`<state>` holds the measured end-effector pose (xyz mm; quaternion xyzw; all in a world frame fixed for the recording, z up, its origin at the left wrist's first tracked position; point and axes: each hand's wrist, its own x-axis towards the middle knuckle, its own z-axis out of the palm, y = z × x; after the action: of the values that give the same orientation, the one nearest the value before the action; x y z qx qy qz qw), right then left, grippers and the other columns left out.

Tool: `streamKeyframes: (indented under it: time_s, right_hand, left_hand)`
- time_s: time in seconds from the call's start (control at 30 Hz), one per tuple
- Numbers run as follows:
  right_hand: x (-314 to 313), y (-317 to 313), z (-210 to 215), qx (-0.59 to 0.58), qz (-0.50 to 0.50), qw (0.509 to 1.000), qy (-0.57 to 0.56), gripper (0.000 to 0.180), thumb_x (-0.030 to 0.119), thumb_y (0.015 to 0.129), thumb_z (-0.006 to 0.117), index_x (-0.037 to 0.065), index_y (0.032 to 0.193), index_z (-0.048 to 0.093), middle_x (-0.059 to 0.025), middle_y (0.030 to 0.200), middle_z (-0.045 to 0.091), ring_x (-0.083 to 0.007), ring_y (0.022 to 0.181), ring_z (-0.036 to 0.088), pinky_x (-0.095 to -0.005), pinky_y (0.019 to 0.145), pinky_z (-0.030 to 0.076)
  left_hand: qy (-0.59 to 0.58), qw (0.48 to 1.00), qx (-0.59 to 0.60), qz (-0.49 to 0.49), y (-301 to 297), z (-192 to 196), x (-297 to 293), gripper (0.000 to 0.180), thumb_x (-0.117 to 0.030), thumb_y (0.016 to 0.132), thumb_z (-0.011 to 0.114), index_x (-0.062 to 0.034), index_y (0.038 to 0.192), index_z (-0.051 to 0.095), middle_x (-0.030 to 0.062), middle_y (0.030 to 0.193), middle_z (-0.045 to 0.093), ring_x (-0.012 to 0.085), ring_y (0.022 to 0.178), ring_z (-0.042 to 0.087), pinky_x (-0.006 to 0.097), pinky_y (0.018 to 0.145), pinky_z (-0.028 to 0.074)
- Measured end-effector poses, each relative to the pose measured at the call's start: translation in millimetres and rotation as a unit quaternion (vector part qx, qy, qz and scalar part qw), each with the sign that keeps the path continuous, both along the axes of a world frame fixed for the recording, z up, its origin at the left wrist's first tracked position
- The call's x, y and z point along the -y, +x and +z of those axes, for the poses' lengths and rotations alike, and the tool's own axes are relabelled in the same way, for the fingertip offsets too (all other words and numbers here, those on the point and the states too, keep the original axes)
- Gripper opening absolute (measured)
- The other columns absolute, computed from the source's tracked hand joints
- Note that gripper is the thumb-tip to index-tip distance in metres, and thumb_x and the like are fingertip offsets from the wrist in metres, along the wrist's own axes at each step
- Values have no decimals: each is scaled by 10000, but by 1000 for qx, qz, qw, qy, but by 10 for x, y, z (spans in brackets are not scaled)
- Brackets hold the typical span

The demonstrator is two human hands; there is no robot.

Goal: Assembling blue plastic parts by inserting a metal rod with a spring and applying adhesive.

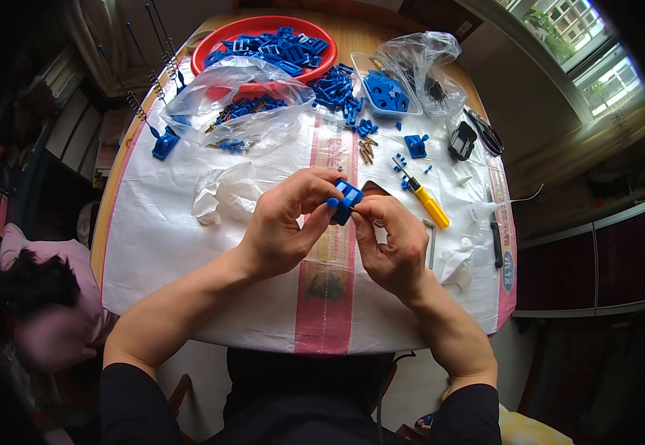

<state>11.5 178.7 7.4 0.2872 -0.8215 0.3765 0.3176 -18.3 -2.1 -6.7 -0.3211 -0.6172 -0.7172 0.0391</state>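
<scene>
**Head view: small blue plastic block pinched between both hands above the table centre**

From the head camera I see the small blue moulded plastic block (348,199) held in the air over the white woven plastic sheet (159,245) that covers the round wooden table (352,33). The block sits directly between my two sets of fingertips, so neither hand has to travel to it. Its long axis appears to run from upper right to lower left, tilted slightly toward my left hand (284,222). That hand closes narrowly on the block's left side, thumb under and index finger over. My right hand (393,241) meets it from the right, thumb and forefinger pressed to its lower right edge; whether they hold a smaller part there I cannot tell. Both wrists are bent inward, forearms converging from the lower edge. A yellow-handled screwdriver (425,199) lies just beyond the right hand; the red round bowl of blue parts (263,46) stands well apart at the far side.
</scene>
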Motion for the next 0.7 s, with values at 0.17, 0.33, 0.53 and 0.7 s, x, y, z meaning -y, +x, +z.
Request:
streamKeyframes:
  time_s: [0.17, 0.33, 0.53, 0.7]
  right_hand:
    - [15, -3, -34, -43, 3, 999, 0, 179, -42, 776, 714, -2, 915, 607, -129, 817, 647, -273, 716, 659, -349, 613, 528]
    - [36, 40, -15, -48, -24, 999, -5, 170, -33, 782, 722, 1, 898, 603, -119, 791, 639, -256, 652, 651, -333, 562, 513]
    - [15, 55, 3, -23, -38, 999, -8, 166, -19, 785, 728, 12, 885, 599, -107, 758, 628, -246, 604, 640, -318, 531, 497]
    - [21, 36, 15, -46, -20, 999, 4, 169, -22, 779, 730, 11, 886, 603, -114, 778, 646, -251, 643, 657, -321, 556, 515]
  left_hand:
    - [15, 1000, 16, -9, 36, -22, 19, 179, 132, 871, 563, 37, 1023, 563, 175, 1174, 566, 180, 998, 649, 274, 848, 576]
    - [41, 995, 75, -46, 47, 60, 7, 137, 103, 898, 553, 37, 1017, 569, 160, 1159, 571, 163, 966, 651, 274, 810, 581]
    - [-49, 996, 45, -63, 13, 107, 68, 181, 76, 928, 541, 29, 1103, 550, 162, 1217, 539, 172, 974, 632, 296, 830, 548]
    - [-117, 992, 10, -38, 11, 136, 113, 131, 30, 952, 536, 26, 1080, 561, 152, 1185, 574, 171, 968, 638, 297, 825, 550]
